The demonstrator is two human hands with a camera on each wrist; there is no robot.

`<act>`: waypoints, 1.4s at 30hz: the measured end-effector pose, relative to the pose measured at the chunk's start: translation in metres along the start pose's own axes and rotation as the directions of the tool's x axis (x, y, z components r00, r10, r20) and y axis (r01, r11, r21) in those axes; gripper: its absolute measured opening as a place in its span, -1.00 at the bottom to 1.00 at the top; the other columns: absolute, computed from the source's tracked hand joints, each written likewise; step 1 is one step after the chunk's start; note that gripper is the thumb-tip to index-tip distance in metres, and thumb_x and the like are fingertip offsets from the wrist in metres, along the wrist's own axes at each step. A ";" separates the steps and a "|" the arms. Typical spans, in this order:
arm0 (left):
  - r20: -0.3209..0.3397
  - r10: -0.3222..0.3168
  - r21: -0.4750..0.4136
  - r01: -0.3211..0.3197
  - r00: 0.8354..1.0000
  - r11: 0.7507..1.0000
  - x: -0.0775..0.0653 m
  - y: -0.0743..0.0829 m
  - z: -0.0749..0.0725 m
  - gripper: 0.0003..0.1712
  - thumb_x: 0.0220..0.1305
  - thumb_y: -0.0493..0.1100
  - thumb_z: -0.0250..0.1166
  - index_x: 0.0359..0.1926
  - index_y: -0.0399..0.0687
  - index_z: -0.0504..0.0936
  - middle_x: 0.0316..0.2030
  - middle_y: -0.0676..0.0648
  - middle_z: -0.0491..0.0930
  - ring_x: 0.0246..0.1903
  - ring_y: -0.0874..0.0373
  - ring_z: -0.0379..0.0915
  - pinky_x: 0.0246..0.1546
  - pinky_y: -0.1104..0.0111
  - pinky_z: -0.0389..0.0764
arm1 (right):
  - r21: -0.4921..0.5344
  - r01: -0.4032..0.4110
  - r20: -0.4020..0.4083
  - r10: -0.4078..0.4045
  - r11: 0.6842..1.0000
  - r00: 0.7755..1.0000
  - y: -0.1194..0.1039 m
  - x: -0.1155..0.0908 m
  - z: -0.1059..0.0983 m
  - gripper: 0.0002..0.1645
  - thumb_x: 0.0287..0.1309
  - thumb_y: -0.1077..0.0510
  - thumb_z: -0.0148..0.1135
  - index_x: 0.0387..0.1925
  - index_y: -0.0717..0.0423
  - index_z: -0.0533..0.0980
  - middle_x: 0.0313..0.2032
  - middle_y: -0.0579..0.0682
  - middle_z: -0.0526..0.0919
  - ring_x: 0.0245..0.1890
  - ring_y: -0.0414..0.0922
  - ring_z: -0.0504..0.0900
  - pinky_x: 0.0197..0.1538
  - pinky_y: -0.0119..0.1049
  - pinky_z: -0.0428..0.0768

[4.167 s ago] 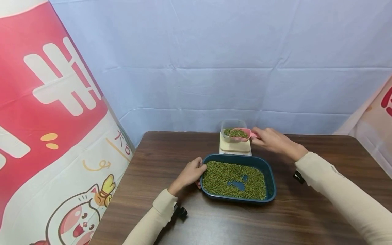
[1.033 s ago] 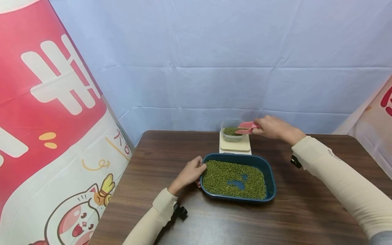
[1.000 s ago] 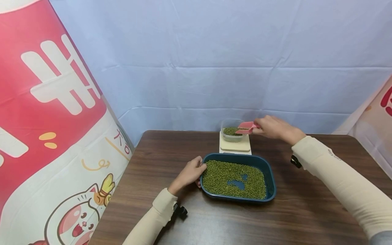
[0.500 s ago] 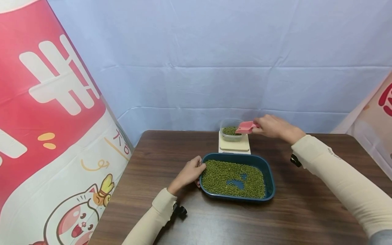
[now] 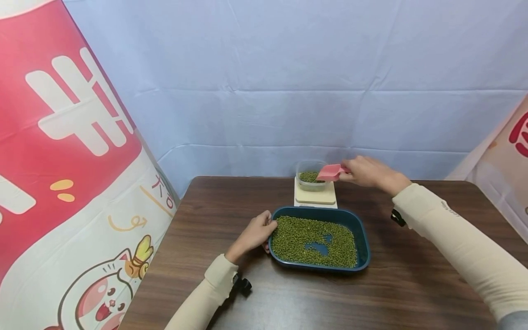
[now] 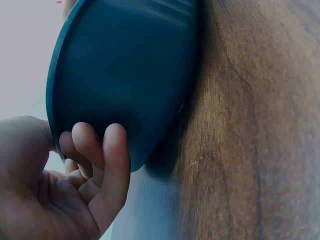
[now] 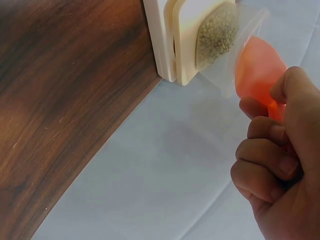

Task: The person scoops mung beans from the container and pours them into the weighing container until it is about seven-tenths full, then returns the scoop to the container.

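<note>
My right hand [image 5: 365,171] grips the handle of a pink scoop [image 5: 328,173]. The scoop is tipped over at the right rim of a clear plastic container [image 5: 309,185], its hollow turned away from the head view. Small green beans [image 7: 217,31] lie in that container, which stands on a white kitchen scale [image 5: 316,197]. With the thumb at the rim and fingers against the outer wall, my left hand [image 5: 253,233] holds the left end of a dark blue tray [image 5: 364,243]. A layer of green beans [image 5: 293,238] covers most of the tray's floor.
Everything stands on a dark brown wooden table [image 5: 231,197]. A pale cloth [image 5: 255,110] hangs behind its far edge, close to the scale. At the left hangs a printed red and white banner [image 5: 62,151].
The scoop, heaped with beans over the container earlier, has tilted until its hollow faces down, and its beans are gone from view. My left hand keeps its hold on the tray.
</note>
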State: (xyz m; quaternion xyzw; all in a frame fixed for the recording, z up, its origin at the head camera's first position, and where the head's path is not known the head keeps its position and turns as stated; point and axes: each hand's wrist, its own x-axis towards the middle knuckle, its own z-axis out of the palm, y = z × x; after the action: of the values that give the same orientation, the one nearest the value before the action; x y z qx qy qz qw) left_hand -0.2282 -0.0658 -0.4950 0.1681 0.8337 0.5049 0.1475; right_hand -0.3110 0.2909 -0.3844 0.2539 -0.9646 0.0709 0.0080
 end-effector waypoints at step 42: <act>0.004 0.004 -0.022 -0.004 1.000 1.000 -0.002 0.000 0.000 -0.72 0.49 -0.09 -0.05 -0.35 -0.17 0.26 -0.73 -0.15 0.46 -0.81 -0.01 0.49 -0.78 0.16 0.65 | -0.034 0.043 -0.081 -0.045 0.999 0.996 -0.012 -0.027 0.002 -0.81 0.22 0.04 0.13 -0.45 -0.01 0.37 -0.71 -0.13 0.26 -0.74 -0.25 0.18 -0.69 -0.42 0.13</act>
State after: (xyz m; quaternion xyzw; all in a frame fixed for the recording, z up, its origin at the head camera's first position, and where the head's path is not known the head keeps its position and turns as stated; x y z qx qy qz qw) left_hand -0.2266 -0.0669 -0.4950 0.1694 0.8274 0.5139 0.1501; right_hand -0.2815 0.2939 -0.3858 0.2718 -0.9587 0.0654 0.0531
